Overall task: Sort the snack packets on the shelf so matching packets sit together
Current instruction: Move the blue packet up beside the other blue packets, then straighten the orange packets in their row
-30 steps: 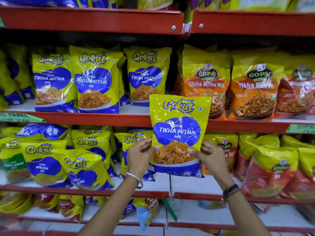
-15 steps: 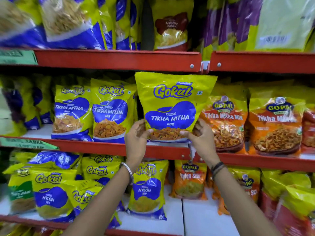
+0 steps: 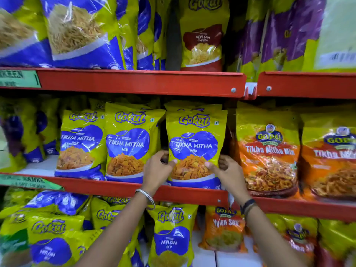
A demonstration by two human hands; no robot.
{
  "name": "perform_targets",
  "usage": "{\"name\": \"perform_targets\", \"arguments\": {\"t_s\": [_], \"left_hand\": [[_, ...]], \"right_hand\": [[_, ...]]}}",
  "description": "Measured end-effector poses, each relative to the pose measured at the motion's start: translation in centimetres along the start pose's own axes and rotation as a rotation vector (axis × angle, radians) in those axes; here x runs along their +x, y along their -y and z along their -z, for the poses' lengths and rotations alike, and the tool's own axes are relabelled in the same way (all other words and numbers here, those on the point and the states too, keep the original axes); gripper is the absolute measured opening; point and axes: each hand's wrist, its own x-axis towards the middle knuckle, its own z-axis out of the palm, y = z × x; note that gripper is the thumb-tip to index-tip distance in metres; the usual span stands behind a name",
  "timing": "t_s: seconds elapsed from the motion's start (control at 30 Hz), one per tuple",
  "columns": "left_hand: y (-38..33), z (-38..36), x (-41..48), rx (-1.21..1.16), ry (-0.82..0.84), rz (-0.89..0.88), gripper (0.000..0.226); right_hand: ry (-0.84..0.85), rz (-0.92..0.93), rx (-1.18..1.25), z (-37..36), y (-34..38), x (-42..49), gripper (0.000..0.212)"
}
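Note:
A yellow and blue Gokul Tikha Mitha Mix packet (image 3: 194,139) stands upright on the middle red shelf (image 3: 115,186). It stands in line with two matching Gokul Tikha Mitha packets (image 3: 127,143) to its left. My left hand (image 3: 157,169) grips its lower left edge. My right hand (image 3: 226,170) grips its lower right edge. Orange Gopal Tikha Mitha Mix packets (image 3: 267,155) stand directly to its right.
The top shelf (image 3: 134,81) carries Gokul sev packets, a red Nylon Chevda packet (image 3: 203,41) and purple packets. The lower shelf holds Gokul Nylon Sev packets (image 3: 171,237) and an orange Gopal Nylon Sev packet (image 3: 224,228). Green labels are stuck on the shelf edges at left.
Both hands raised the Gokul packet from in front of the lower shelf to the middle shelf, and it now stands there beside the matching packets. The view has moved closer and upward.

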Motion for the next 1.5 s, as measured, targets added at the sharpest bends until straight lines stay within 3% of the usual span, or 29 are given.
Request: {"name": "perform_targets", "arguments": {"t_s": [0.07,0.2,0.33,0.37,0.4,0.5,0.6,0.63,0.73,0.8,0.9,0.97,1.03,1.33,1.5], "left_hand": [[-1.0,0.6,0.8,-0.111,0.042,0.019,0.039],[-4.8,0.9,4.6,-0.523,0.074,0.051,0.032],[-6.4,-0.5,9.7,-0.728,-0.034,0.27,0.021],[-6.5,-0.8,10.4,-0.758,-0.072,0.301,0.008],[-6.6,-1.0,10.8,-0.784,-0.113,0.309,0.01],[-7.0,-1.3,11.7,-0.876,-0.208,0.272,0.033],[-6.8,-1.9,12.1,-0.948,-0.259,0.208,0.038],[-6.6,-2.1,12.1,-0.91,-0.279,0.179,0.036],[-6.1,-2.6,10.8,-0.667,-0.332,0.087,0.015],[-5.8,-3.1,8.7,-0.405,-0.331,0.0,0.033],[-5.4,-4.4,4.5,-0.022,-0.25,-0.326,0.053],[-4.2,-5.4,3.3,0.265,-0.206,-0.504,0.053],[-3.0,-5.7,3.4,0.442,-0.197,-0.569,0.053],[-3.7,-6.0,2.3,0.627,-0.213,-0.511,0.057],[-9.2,-10.3,-2.5,0.29,-0.032,-0.629,0.059]], "right_hand": [[-0.014,0.007,-0.004,0.3,0.9,0.4,0.031],[-0.09,0.069,0.154,0.5,4.3,4.3,0.019],[-0.241,0.046,0.131,0.1,6.2,9.9,0.016],[-0.292,0.025,0.097,0.2,6.5,10.8,0.02],[-0.344,0.015,0.049,0.2,6.5,11.7,0.032],[-0.413,0.073,-0.112,1.1,6.9,12.6,0.047],[-0.438,0.137,-0.178,1.3,6.5,12.5,0.012],[-0.44,0.153,-0.171,1.2,6.3,12.4,0.006],[-0.432,0.178,-0.143,0.6,5.6,11.1,0.023],[-0.41,0.298,-0.246,0.0,4.9,9.1,0.036],[-0.229,0.507,-0.418,-1.6,4.0,6.0,0.046],[-0.134,0.54,-0.521,-2.6,3.0,5.4,0.051],[-0.105,0.505,-0.601,-2.9,2.0,5.4,0.055],[-0.051,0.45,-0.651,-0.2,1.6,4.5,0.062],[-0.225,0.472,-0.547,7.6,-0.8,2.5,0.056]]}}
